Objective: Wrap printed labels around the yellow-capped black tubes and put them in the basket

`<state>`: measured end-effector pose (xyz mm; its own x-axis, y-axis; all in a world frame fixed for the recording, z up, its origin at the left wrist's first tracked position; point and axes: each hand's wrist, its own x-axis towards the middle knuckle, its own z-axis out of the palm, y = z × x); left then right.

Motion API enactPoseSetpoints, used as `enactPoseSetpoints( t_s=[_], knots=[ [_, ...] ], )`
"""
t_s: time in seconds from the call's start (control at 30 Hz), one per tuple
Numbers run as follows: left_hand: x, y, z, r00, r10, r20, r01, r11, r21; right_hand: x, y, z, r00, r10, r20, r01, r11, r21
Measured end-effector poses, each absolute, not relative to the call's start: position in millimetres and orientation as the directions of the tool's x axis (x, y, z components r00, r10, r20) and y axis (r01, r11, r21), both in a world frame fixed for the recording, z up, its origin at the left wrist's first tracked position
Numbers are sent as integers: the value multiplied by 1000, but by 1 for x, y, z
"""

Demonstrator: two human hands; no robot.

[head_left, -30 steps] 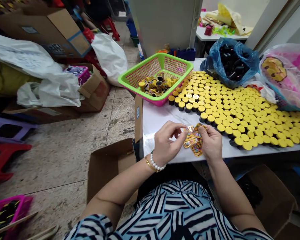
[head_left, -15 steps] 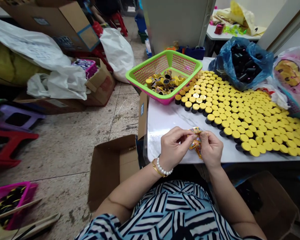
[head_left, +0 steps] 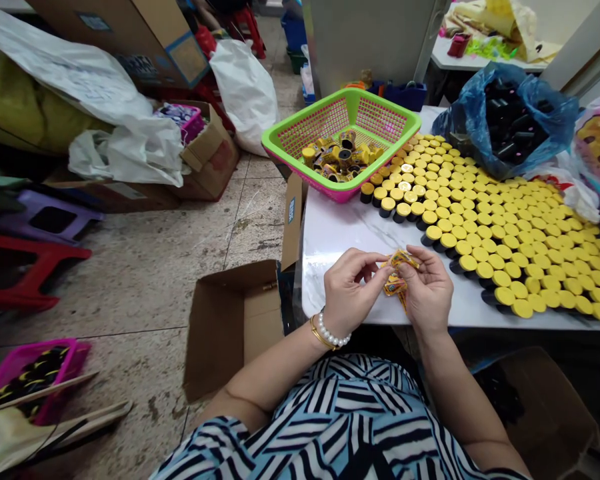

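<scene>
Your left hand (head_left: 353,290) and your right hand (head_left: 427,290) are both closed in a pinch, and together they hold a small bunch of yellow and orange foil sachets (head_left: 396,280) between the fingers, so the grip is on the sachets and it is not open. The printing on them is too small for me to read. The sachets are just above the white marble-pattern table (head_left: 360,233), near its front edge, and a short part of them hangs down between your hands. On your left wrist you have a pearl bracelet (head_left: 333,332) together with a gold bangle (head_left: 320,337). To the right of your hands, many black containers with yellow caps (head_left: 500,227) stand upright in close rows on the table; the nearest ones are near your right hand, but they do not touch it. Behind your hands is a green basket with a pink base (head_left: 300,137), and a small pile of gold-wrapped cylinders (head_left: 337,157) lies inside it. A blue plastic bag (head_left: 560,113) holding black cylinders (head_left: 515,120) sits at the far end of the table. On your left side, an open cardboard box (head_left: 230,333) stands on the tiled floor (head_left: 130,287).
</scene>
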<state>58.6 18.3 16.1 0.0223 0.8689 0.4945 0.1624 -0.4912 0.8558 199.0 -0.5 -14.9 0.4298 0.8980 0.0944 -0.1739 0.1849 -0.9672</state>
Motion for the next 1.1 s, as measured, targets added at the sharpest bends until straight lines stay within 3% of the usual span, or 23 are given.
enactPoseSetpoints(
  t_s=[0.23, 0.4, 0.6, 0.73, 0.87, 1.0, 1.1],
  knots=[
    [56, 16, 15, 30, 868, 495, 180, -492, 852, 195, -2, -15, 473, 870, 135, -112, 211, -971],
    [52, 18, 13, 91, 909, 406, 169, -416, 894, 193, -4, -15, 469, 871, 147, -75, 205, -976],
    [45, 28, 16, 124, 953, 277, 103, -290, 951, 195, -7, -12, 293, 919, 265, 62, 258, -964],
    [40, 33, 13, 96, 961, 258, 52, -264, 963, 199, -10, -13, 256, 950, 178, 45, 172, -984],
    [43, 31, 8, 85, 926, 368, 122, -377, 918, 199, -14, -17, 281, 945, 169, 108, 145, -984],
    [48, 26, 11, 59, 813, 579, 271, -572, 775, 199, -16, -18, 321, 926, 198, 188, 143, -972],
    [50, 24, 18, 104, 749, 654, 314, -649, 693, 202, -14, -14, 320, 920, 226, 241, 152, -959]
  ],
)
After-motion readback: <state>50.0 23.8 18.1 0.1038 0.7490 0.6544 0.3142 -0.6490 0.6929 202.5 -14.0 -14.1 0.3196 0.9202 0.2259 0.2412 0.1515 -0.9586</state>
